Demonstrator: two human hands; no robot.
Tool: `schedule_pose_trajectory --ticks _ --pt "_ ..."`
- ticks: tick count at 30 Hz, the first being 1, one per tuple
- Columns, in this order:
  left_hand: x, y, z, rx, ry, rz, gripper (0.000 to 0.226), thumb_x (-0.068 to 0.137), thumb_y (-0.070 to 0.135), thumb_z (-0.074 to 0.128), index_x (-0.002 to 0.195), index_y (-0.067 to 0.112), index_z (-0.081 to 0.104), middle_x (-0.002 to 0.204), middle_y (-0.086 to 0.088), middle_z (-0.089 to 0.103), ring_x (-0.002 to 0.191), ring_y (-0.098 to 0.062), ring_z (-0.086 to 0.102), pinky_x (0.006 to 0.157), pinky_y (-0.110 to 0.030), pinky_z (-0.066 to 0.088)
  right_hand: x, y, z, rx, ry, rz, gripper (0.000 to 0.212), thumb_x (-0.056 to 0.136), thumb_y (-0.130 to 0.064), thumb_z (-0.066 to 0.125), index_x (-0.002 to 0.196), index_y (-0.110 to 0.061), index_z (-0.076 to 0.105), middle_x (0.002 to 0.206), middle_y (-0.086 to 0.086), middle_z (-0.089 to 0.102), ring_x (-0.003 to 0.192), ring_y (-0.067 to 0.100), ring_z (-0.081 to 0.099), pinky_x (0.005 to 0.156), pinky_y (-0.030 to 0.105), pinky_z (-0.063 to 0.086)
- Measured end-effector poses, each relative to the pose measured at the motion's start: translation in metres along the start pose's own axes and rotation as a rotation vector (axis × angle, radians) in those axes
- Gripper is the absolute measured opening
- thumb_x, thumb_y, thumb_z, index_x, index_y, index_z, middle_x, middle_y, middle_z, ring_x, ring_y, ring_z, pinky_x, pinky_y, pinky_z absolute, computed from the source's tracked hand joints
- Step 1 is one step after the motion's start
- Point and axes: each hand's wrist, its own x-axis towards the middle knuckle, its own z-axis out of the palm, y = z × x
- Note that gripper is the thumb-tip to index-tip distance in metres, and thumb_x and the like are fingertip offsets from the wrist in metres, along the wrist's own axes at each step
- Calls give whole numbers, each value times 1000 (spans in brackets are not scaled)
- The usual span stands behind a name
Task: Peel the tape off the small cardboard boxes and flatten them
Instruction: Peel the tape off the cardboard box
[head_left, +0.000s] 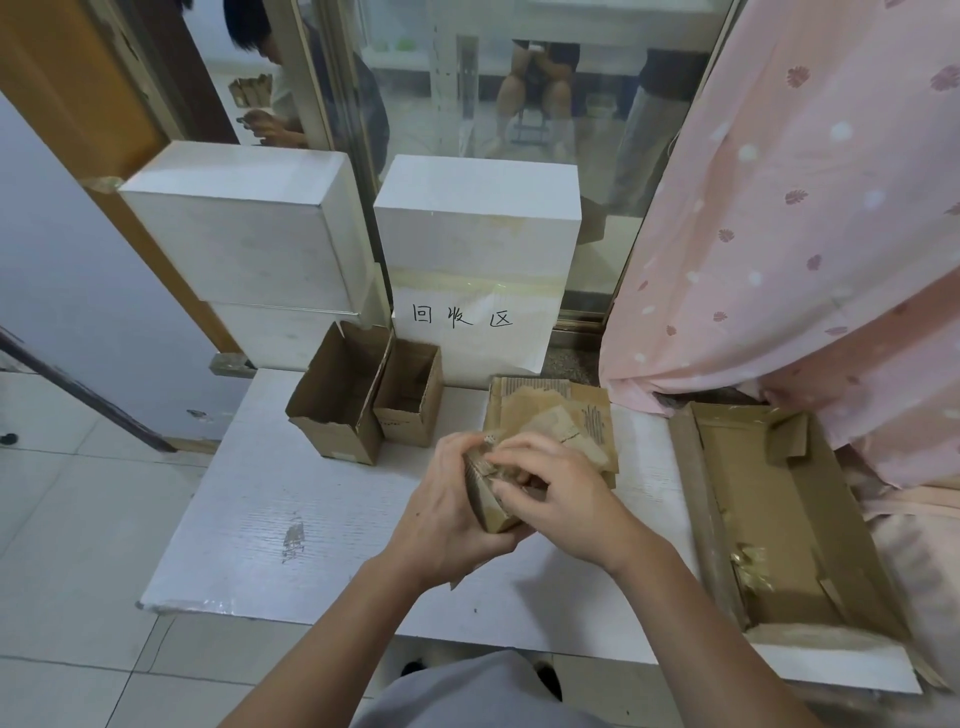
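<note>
A small brown cardboard box (492, 508) is held just above the white board (270, 519), between both hands. My left hand (447, 514) grips it from the left and below. My right hand (556, 493) covers its top and right side, fingertips pinching at the upper end where tape shows. Most of the box is hidden by the fingers. Behind the hands lies a pile of flattened cardboard pieces (566, 415). Two open, upright small boxes stand at the board's far edge: a taller one (335, 400) and a shorter one (410, 395) touching it.
A large shallow cardboard tray (779, 519) with tape scraps lies on the right. Two white boxes (249, 234) (475, 244) stand behind, one above a handwritten sign. A pink curtain (789, 208) hangs at the right. Tiled floor lies left. People are reflected in the glass door.
</note>
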Motion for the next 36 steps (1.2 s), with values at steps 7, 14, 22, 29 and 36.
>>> schedule_pose_trajectory --ticks 7,14,22,29,36 --pt "-7 -5 1 42 -54 73 98 64 50 94 140 20 40 138 8 42 124 -12 52 92 -36 54 4 1 0 33 55 -1 8 91 -19 74 91 -26 74 88 -12 59 85 11 60 74 21 46" --pt "-5 -8 -5 45 -10 88 100 63 49 95 141 20 40 143 5 42 130 -13 52 93 -35 55 2 2 5 -148 108 -64 12 97 -11 63 98 -22 68 94 -16 51 88 7 56 75 23 47" --pt "-5 -14 -9 14 31 54 98 60 46 95 136 37 33 141 13 41 124 -11 54 91 -33 55 6 -2 4 -176 -13 -34 18 103 -32 55 110 -31 71 106 -18 50 106 4 47 91 21 42" --pt "0 -14 -16 59 67 117 101 61 45 96 141 25 39 147 9 41 133 -11 50 96 -34 55 14 -7 17 -90 319 74 13 85 -22 79 96 -24 71 85 -22 55 88 -1 55 76 10 40" --pt "10 -12 -27 103 89 181 99 61 46 95 140 17 43 148 5 40 139 -12 45 99 -34 54 14 -4 31 134 546 217 35 73 -29 91 96 -35 65 111 -12 47 103 10 56 89 16 45"
